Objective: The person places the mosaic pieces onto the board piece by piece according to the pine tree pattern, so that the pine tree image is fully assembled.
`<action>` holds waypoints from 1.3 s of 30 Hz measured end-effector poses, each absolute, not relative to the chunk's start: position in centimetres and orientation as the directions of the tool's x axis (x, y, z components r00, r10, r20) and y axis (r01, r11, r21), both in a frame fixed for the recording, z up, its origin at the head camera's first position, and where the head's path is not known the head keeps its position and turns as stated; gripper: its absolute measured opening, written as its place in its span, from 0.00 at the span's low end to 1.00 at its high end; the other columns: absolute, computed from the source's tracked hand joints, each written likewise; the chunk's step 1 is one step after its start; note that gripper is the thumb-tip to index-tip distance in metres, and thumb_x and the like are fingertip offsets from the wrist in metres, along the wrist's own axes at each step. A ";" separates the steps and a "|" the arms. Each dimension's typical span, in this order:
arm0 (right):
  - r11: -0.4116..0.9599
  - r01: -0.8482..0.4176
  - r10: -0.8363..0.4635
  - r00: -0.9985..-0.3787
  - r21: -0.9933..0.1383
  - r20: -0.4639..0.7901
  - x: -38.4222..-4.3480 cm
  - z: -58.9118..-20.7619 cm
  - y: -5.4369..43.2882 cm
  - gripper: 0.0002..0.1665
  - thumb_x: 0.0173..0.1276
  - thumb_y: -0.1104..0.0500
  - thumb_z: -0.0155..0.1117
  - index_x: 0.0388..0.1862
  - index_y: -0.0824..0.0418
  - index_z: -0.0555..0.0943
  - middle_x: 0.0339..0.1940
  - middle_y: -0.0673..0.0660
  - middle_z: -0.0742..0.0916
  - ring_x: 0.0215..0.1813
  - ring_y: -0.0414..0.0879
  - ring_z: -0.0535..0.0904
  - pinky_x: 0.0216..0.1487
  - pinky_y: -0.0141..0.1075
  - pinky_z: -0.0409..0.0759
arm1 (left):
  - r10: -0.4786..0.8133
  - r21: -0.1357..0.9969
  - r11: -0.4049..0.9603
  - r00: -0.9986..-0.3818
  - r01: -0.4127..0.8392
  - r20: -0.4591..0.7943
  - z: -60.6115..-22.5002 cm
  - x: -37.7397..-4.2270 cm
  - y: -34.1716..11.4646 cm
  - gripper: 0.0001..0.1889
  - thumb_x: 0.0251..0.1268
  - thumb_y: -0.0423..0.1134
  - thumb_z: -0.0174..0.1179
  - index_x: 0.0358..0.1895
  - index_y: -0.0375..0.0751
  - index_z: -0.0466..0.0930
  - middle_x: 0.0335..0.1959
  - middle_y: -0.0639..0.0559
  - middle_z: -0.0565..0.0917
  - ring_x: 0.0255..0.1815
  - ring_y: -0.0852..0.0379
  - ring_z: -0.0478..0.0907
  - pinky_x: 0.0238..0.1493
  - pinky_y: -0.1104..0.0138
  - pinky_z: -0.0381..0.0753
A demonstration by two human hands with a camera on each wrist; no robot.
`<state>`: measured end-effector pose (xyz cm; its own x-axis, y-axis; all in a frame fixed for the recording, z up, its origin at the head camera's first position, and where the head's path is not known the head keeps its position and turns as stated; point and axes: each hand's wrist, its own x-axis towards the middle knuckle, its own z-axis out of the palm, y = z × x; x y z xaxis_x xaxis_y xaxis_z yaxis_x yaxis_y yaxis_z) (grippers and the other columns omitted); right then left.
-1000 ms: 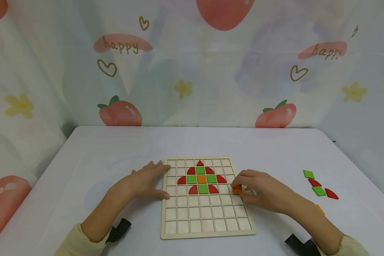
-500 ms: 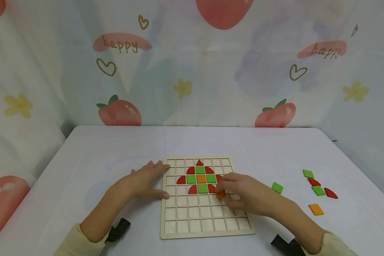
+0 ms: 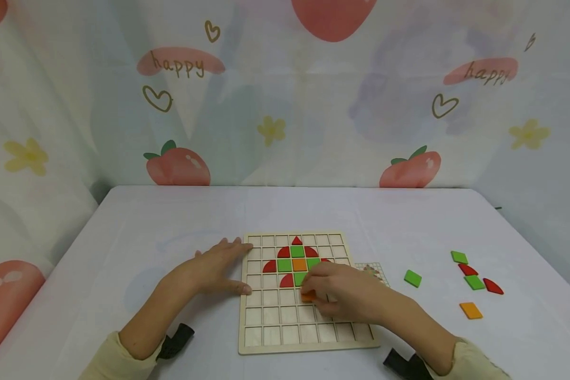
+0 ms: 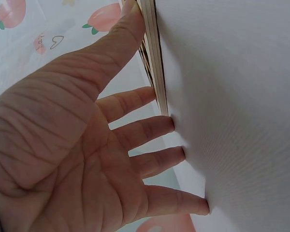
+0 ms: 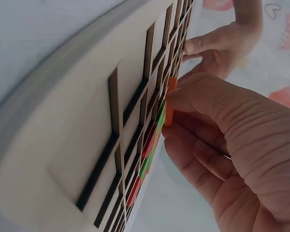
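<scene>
A wooden grid board [image 3: 309, 348] lies on the white table, with red, green and orange pieces set in its upper cells. My right hand [image 3: 347, 293] pinches an orange square tile [image 3: 307, 297] between thumb and fingers, just below the green tile [image 3: 299, 278] of the pattern. In the right wrist view the orange tile [image 5: 170, 104] stands on edge close over the grid. My left hand [image 3: 214, 272] has its fingers spread along the board's left edge. Its thumb [image 4: 121, 41] and forefinger touch that edge in the left wrist view, while the other fingertips rest on the table.
Right of the board lie loose green tiles [image 3: 412, 278], red curved pieces [image 3: 493, 286] and another orange tile [image 3: 471, 310]. A small printed grid card [image 3: 372, 272] sits partly hidden behind my right hand. A patterned curtain [image 3: 285, 95] hangs behind the table.
My right hand has carried the orange tile leftward from the board's right edge to below the pattern's centre, uncovering loose tiles and the card. My left hand stays put.
</scene>
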<state>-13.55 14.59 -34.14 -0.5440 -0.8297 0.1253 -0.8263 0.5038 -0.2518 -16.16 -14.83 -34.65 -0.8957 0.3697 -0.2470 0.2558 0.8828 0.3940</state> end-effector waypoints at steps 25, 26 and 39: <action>0.430 -0.869 -0.828 -0.488 -0.244 0.278 -13.5 -35.5 13.7 0.08 0.62 0.66 0.75 0.38 0.56 0.89 0.39 0.46 0.87 0.42 0.39 0.84 0.45 0.26 0.83 | 0.362 0.389 0.889 -0.890 0.240 -0.278 -34.4 -16.2 -14.9 0.49 0.53 0.56 0.77 0.78 0.47 0.65 0.80 0.37 0.61 0.81 0.32 0.52 0.66 0.22 0.54; 0.431 -0.869 -0.827 -0.489 -0.245 0.279 -13.5 -35.4 13.6 0.08 0.62 0.66 0.75 0.38 0.55 0.90 0.39 0.46 0.87 0.42 0.39 0.84 0.44 0.26 0.83 | 0.363 0.391 0.888 -0.890 0.241 -0.277 -34.3 -16.2 -14.9 0.49 0.53 0.56 0.77 0.78 0.47 0.65 0.80 0.37 0.61 0.81 0.32 0.52 0.66 0.22 0.54; 0.444 -0.853 -0.819 -0.511 -0.277 0.262 -13.8 -35.7 13.7 0.07 0.62 0.64 0.77 0.39 0.55 0.90 0.39 0.45 0.87 0.42 0.38 0.83 0.45 0.27 0.83 | 0.351 0.385 0.894 -0.892 0.228 -0.286 -34.4 -16.2 -14.8 0.49 0.53 0.56 0.78 0.78 0.49 0.65 0.80 0.38 0.61 0.81 0.33 0.52 0.67 0.23 0.54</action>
